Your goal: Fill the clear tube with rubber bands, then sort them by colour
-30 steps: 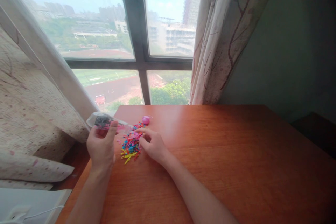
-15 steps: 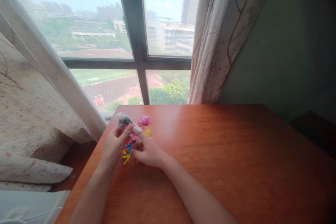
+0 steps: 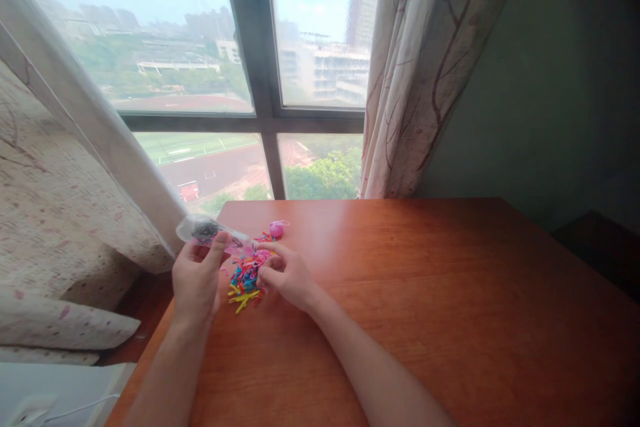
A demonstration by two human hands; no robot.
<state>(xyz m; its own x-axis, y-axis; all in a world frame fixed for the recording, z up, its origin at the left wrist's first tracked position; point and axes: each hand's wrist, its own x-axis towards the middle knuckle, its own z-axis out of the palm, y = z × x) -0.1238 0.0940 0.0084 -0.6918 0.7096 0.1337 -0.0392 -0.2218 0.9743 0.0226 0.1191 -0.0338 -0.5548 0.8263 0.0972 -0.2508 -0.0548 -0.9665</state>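
1. So, two hands in view, both the same person's. The left hand is wrapped around one clear tube, thumb on top and fingers underneath, a firm hold.
2. That tube is up off the table, lying nearly sideways. A clump of dark stuff sits in its far end, and its near end points at the pile. It's too small to count what's inside.
3. The right hand rests on the table with its fingertips pinched together at the right edge of the pile. I honestly can't tell if there's a piece between them.
4. One pile of coloured bits lies between the two hands: red, blue, yellow and pink strips all tangled up. There are way too many to count, dozens easily.
5. One pink round thing sits just behind the pile, apart from both hands, with a small loop on it.
6. Around all that:
   - one window with four panes showing
   - two curtains, one on the left and one on the right
   - one pillow down at the left, beside the table
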